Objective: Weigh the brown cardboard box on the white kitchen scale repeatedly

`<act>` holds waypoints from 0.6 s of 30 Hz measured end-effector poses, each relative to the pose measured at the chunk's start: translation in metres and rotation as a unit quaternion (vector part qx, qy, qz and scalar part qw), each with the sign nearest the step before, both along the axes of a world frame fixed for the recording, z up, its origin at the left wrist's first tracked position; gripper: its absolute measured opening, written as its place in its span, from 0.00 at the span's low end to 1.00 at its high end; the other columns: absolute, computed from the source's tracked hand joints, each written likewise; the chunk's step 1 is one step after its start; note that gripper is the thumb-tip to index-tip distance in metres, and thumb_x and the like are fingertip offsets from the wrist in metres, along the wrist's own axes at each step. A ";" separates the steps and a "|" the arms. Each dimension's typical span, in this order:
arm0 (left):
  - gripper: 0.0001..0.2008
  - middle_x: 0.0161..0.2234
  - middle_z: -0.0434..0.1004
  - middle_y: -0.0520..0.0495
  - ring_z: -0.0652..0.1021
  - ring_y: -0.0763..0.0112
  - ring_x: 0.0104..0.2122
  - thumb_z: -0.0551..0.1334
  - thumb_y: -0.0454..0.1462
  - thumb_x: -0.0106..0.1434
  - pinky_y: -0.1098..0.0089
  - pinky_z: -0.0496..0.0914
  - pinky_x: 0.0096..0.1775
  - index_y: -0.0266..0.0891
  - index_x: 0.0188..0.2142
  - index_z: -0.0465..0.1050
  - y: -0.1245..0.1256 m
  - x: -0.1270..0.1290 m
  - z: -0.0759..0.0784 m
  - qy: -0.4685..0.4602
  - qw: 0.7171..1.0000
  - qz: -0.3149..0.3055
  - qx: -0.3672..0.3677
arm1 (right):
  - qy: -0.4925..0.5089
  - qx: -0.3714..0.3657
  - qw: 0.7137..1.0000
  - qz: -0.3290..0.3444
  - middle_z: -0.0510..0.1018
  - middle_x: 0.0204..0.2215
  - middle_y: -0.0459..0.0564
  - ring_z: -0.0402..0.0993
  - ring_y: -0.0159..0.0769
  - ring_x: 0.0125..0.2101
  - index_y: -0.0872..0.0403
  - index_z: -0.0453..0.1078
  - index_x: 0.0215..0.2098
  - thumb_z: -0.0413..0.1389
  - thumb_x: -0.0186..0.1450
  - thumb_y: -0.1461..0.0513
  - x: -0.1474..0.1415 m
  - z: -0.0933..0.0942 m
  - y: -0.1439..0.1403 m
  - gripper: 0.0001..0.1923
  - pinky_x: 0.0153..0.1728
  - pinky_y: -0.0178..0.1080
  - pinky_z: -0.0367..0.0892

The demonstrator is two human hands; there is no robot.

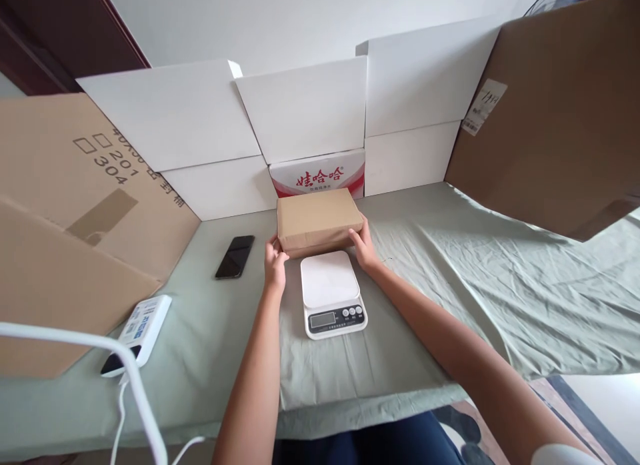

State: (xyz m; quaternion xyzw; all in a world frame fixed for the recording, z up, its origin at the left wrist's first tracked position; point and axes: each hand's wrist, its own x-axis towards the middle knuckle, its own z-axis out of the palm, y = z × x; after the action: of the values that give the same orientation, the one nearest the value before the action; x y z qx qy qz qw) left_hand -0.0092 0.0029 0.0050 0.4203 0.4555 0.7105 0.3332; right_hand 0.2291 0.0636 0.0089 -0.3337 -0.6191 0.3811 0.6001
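Head view: scale (333,293) before box (318,219)

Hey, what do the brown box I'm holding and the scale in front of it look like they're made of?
Brown box: matte kraft cardboard, going by its dull tan, fibrous-looking faces and folded edges. Scale: probably smooth white plastic, with a faintly glossy platform and a small display panel; the platform might be glass.

You had a black phone (235,256) lying flat on the green cloth (450,265), well left of center. A white power bank (137,333) sat near the left edge with a cable (120,411) running off it. White cartons (305,108) lined the back, one red-lettered box (320,175) tucked under them. Big brown cardboard sheets (65,205) leaned in on both sides.
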 end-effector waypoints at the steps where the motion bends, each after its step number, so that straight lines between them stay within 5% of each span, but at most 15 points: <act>1: 0.28 0.53 0.79 0.41 0.75 0.54 0.56 0.61 0.35 0.47 0.60 0.68 0.53 0.43 0.50 0.68 0.001 0.000 -0.003 0.002 1.000 -0.004 0.004 | 0.002 -0.006 1.000 0.000 0.64 0.68 0.54 0.57 0.49 0.69 0.48 0.55 0.68 0.52 0.66 0.41 0.000 -0.004 0.002 0.39 0.72 0.54 0.50; 10: 0.27 0.53 0.79 0.40 0.76 0.53 0.56 0.61 0.35 0.45 0.59 0.69 0.53 0.42 0.48 0.71 0.011 -0.004 -0.014 -0.018 0.999 -0.020 -0.039 | 0.001 -0.053 0.999 -0.011 0.65 0.67 0.57 0.58 0.50 0.68 0.51 0.57 0.66 0.53 0.65 0.43 0.003 -0.006 0.010 0.37 0.71 0.55 0.51; 14: 0.28 0.59 0.75 0.40 0.69 0.56 0.65 0.62 0.35 0.46 0.62 0.64 0.60 0.43 0.50 0.72 0.008 -0.029 -0.008 -0.038 0.997 0.062 -0.016 | 0.027 -0.089 0.995 -0.039 0.64 0.66 0.57 0.60 0.48 0.67 0.46 0.53 0.68 0.52 0.66 0.44 0.015 -0.009 0.016 0.36 0.68 0.57 0.55; 18: 0.24 0.56 0.77 0.40 0.74 0.60 0.61 0.65 0.40 0.53 0.60 0.65 0.61 0.43 0.51 0.73 0.003 -0.044 -0.004 -0.056 0.991 0.105 -0.063 | 0.052 -0.134 0.987 -0.075 0.63 0.66 0.55 0.61 0.45 0.67 0.44 0.54 0.67 0.51 0.65 0.44 0.029 -0.016 0.024 0.35 0.67 0.57 0.57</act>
State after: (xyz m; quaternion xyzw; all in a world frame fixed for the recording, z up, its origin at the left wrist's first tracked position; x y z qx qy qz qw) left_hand -0.0537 0.0055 0.0005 0.3084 0.5214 0.7337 0.3077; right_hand 0.2577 0.0872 -0.0070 -0.4360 -0.5041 0.4312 0.6082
